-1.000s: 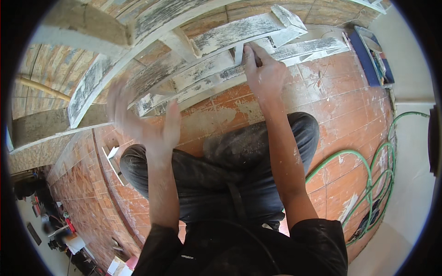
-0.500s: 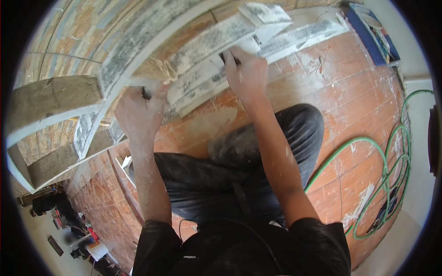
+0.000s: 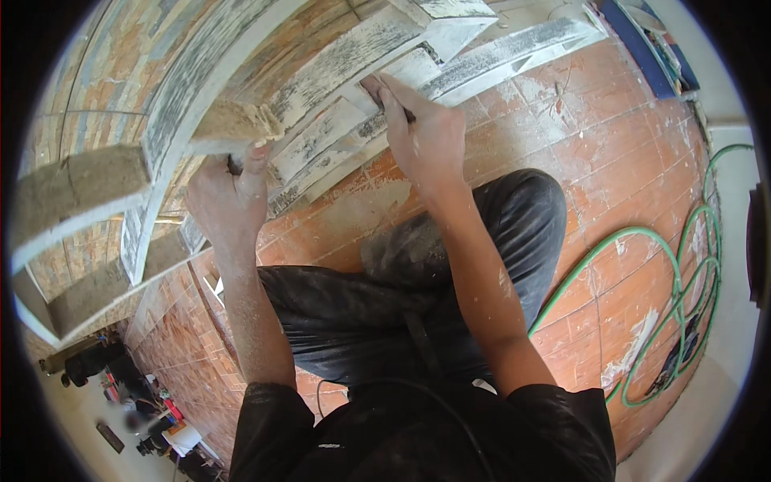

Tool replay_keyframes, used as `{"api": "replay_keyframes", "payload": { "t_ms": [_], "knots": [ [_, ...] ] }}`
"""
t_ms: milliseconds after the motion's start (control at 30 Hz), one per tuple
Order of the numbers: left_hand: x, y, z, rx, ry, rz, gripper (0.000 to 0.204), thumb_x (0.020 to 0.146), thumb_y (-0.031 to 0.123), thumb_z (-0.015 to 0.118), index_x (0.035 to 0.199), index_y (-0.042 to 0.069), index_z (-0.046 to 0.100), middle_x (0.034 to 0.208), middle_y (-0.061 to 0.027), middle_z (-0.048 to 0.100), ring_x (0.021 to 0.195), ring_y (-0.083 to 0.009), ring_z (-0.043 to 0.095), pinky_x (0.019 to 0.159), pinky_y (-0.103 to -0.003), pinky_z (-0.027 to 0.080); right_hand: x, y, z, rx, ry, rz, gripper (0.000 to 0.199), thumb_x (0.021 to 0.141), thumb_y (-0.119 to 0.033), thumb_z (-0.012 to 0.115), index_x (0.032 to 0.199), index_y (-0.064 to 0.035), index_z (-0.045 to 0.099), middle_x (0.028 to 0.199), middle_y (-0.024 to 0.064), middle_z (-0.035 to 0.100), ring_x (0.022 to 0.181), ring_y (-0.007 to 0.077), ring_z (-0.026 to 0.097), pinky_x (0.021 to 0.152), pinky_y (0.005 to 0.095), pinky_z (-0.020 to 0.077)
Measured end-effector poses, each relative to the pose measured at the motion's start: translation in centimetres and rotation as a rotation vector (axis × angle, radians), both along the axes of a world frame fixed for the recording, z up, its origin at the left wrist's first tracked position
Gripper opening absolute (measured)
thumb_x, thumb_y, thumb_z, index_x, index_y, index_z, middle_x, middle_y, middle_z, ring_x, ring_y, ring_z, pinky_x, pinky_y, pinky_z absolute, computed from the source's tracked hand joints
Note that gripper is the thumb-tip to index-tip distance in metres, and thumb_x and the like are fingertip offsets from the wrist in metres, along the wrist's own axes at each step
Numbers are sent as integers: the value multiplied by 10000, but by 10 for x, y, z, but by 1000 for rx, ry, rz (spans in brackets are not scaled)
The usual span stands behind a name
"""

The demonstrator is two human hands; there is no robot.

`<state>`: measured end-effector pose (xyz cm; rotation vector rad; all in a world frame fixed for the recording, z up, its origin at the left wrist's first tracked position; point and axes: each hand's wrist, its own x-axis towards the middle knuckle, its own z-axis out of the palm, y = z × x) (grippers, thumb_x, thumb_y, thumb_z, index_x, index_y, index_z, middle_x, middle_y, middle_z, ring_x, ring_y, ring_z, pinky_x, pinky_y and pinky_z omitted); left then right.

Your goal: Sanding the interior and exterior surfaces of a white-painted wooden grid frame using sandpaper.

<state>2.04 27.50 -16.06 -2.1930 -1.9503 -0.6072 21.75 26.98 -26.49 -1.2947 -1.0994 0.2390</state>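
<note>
The left hand, open a second earlier, had closed on a white-smeared wooden frame as the right hand slid leftward along it.

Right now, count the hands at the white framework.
2: left hand at the framework, left of centre; right hand farther right, at a long board. No others show there.

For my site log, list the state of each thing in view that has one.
Frame: white, with patchy dark streaks
Left hand: closed on the frame
Right hand: fingers bent at the frame; anything held is unclear
Hose: loosely looped
Floor: splotched white
Trousers: dusty
Blue box: open, things inside
</note>
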Motion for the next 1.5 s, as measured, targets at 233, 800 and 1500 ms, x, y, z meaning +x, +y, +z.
{"api": "replay_keyframes", "payload": {
  "t_ms": [233,800,1500],
  "knots": [
    [-5,-3,-5,61,-48,-41,843,750,788,448,753,-30,649,544,-159,549,559,-358,584,550,-444,427,2,-11,7,-180,32,77,192,862,-149,563,967,-72,704,681,201,615,606,379,595,576,414,483],
    [-4,-7,-7,21,27,-16,846,731,805,444,794,-7,673,567,-163,573,594,-372,604,577,-459,443,32,-19,9,-134,-297,-112,159,857,-165,638,961,-72,716,717,114,676,452,238,588,453,296,458],
    [7,-5,6,-79,-8,87,776,670,772,563,836,20,668,646,-148,620,683,-353,633,633,-435,476,4,-12,11,-203,-307,-1,201,848,-194,637,975,-56,709,713,176,660,594,216,663,586,301,501]
  ]
}}
